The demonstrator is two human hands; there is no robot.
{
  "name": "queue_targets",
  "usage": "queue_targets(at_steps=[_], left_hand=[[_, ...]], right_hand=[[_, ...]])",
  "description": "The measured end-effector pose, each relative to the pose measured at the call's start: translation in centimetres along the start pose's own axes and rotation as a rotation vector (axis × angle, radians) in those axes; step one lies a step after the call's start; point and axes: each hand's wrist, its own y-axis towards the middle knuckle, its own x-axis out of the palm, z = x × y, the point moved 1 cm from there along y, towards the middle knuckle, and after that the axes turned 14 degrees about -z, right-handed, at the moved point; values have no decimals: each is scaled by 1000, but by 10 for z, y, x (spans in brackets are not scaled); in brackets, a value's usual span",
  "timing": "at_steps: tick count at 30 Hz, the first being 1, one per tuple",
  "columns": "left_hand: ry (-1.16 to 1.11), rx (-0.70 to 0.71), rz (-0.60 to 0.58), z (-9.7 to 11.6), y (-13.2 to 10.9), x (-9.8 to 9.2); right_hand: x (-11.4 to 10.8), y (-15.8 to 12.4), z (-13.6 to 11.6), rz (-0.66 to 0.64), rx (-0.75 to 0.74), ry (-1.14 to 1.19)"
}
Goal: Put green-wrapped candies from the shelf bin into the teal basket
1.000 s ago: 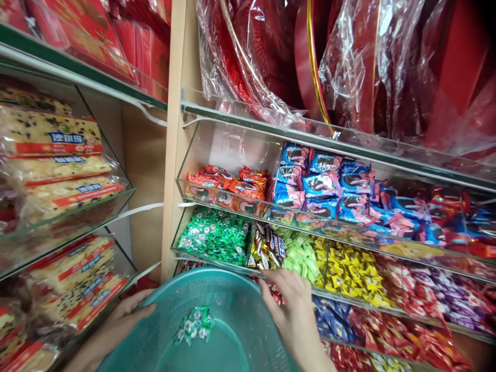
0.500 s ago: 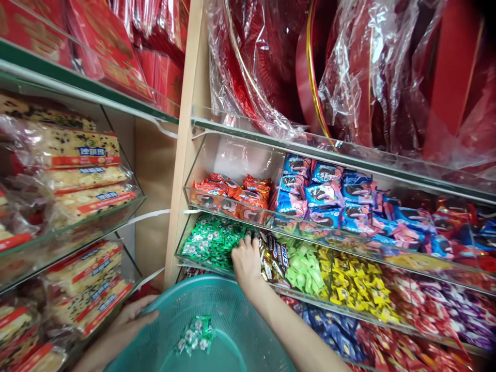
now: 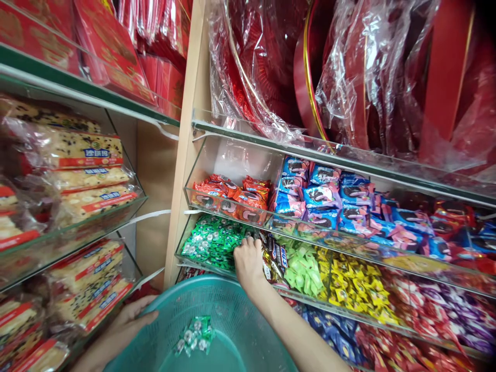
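1 right hand (image 3: 248,262) reaches into the clear shelf bin of shiny green candies (image 3: 211,240), fingers buried, grip unclear. 1 left hand (image 3: 129,321) clasps the round teal mesh basket (image 3: 232,315), holding about 6 candies.

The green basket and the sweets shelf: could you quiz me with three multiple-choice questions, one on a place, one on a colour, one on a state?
1. Where is the right hand?
A. in the bin of green-wrapped sweets
B. on the top shelf
C. inside the basket

2. What colour are the sweets in the basket?
A. yellow
B. green
C. purple

3. How does the left hand stand?
A. hanging free
B. holding the basket's rim
C. in a bin

Answers:
1 A, its fingers are dug into the green pile's right edge.
2 B, the small heap of basket sweets has green wrappers.
3 B, its fingers lie over the left rim.
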Motion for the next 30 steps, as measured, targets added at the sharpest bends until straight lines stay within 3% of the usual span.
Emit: queue_targets(at_steps=[4,8,12,16,21,30], left_hand=[[34,-39,5,6,-3,5],[65,-20,14,7,-4,5],[104,-15,-15,3,-2,-1],[92,-24,-15,3,-3,0],[54,-11,-51,5,-4,6],[56,-28,-6,-6,-3,-2]], right_hand=[[-8,-9,3,35,-20,51],[-8,-36,10,63,-76,141],[18,-75,7,33,-232,412],[55,-99,-8,-178,-269,643],[92,-101,-13,-365,-172,641],[115,-94,0,-398,-286,735]])
